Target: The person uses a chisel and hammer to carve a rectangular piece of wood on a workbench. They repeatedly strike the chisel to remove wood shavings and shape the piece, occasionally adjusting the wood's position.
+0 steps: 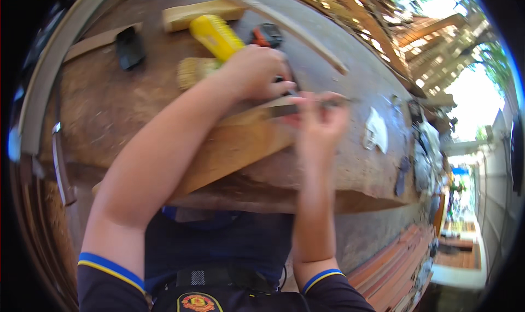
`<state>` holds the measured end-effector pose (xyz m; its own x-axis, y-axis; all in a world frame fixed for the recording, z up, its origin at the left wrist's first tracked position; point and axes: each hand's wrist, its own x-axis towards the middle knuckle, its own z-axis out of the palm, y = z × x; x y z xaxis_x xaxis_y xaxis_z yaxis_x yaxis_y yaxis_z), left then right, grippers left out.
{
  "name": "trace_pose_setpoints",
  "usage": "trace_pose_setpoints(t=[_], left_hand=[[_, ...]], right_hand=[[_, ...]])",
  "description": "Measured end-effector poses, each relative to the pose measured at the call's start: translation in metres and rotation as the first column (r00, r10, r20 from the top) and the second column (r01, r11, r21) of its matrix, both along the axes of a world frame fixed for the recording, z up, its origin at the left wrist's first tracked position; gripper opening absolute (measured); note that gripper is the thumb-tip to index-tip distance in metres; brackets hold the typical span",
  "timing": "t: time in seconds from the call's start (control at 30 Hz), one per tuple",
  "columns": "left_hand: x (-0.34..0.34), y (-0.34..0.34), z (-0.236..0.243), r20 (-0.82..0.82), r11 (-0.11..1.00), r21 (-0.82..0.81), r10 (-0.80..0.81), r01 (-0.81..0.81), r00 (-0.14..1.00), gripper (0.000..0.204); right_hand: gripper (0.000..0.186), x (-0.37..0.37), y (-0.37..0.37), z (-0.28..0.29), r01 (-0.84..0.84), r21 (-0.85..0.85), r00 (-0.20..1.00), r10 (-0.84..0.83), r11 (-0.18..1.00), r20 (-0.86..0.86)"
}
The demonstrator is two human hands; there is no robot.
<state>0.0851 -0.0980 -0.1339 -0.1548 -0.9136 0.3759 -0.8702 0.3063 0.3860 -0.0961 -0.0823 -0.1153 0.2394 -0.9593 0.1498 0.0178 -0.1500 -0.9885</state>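
Observation:
A wooden board (235, 153) lies slantwise on the bench under my left forearm. Over its far right end, my left hand (260, 71) is closed, with a small dark piece showing at its fingertips. My right hand (324, 118) is pinched close beside it, and a thin dark tip sticks out past its fingers on the right. Between the hands, a flat dark grey piece (283, 111) rests at the board's end. Blur hides what each hand holds. Just beyond my left hand are a yellow object (217, 37) and an orange-and-black tool (267, 35).
On the brown workbench (104, 98) lie a black object (129, 48), a wood block (188, 15) and a brush-like tan piece (191, 73). A long thin strip (295, 30) crosses the far side. A white cloth-like scrap (375, 130) lies right; reddish planks (391, 268) are stacked below.

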Motion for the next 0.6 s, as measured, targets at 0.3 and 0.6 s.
trace_pose_setpoints(t=[0.3, 0.6], left_hand=[[-0.009, -0.005, -0.007, -0.015, 1.000, 0.003, 0.031, -0.031, 0.999, 0.028], [-0.011, -0.009, -0.007, -0.084, 0.998, 0.043, 0.050, -0.046, 0.995, 0.026]], right_hand=[[0.023, 0.007, 0.011, -0.001, -0.054, -0.025, 0.997, 0.052, 0.998, -0.053], [0.023, 0.024, 0.027, -0.004, -0.115, -0.056, 0.993, 0.113, 0.992, -0.030]])
